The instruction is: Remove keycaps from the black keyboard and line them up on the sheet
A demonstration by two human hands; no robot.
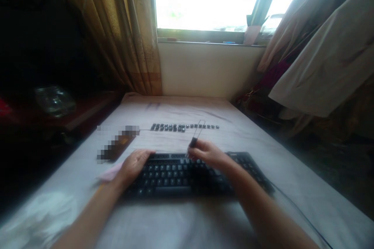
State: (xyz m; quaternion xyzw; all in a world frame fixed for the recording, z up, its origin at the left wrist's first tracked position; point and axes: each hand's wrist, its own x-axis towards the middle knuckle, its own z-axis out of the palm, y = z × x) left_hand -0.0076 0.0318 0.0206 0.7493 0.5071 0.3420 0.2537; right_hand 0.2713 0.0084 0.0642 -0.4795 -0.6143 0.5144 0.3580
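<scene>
A black computer keyboard [173, 182] lies in front of me, and keys in its upper rows look partly bare. My left hand [134, 165] grips its far left corner, fingers together along the edge. Over the upper middle rows, my right hand [206, 151] pinches the dark handle of a wire keycap puller [193, 141]. The puller's long wire loop points away from me, and its lower end is close to the keys, partly hidden by my fingers. Beyond the keyboard, several loose keycaps [168, 127] stand in rows on the pale cloth.
A brown pixelated object [118, 146] lies left of the keyboard, with a pink item [110, 173] by my left wrist. Crumpled clear plastic [49, 218] is at the near left. The keyboard cable [300, 212] trails right. Hanging clothes [324, 58] border the right side.
</scene>
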